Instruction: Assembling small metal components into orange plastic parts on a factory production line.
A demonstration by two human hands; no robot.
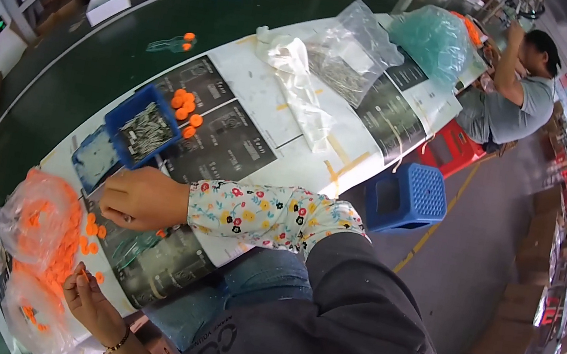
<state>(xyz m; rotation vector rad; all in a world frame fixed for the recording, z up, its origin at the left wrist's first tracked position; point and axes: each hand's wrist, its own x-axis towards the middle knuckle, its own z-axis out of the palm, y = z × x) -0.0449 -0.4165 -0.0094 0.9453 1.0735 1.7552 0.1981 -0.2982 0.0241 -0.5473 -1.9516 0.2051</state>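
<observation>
The right hand (141, 199), its forearm in a floral sleeve (247, 211), hovers over the near side of the worktop (231, 65), palm down, fingers curled and pressed together; their tips are hidden, so I cannot tell whether they pinch anything. Taking that hand as the clock's centre, a blue bin (125, 110) of small metal pins (145, 136) sits just beside it at twelve, and a shallow blue tray (96, 157) lies at ten. Orange caps (187, 105) lie in a loose cluster at one, touching or just beside the bin; more are scattered between seven and eight. Past those, at eight, is a clear bag (31, 208) with orange pieces in and around it. The left hand (95, 307), with a bracelet (120, 339) at the wrist, is between six and seven, its fingers bent and the tips drawn close; what they may pinch is too small to tell. A white cloth (296, 81) lies between one and two, and a seated co-worker (532, 99) is well apart at two.
</observation>
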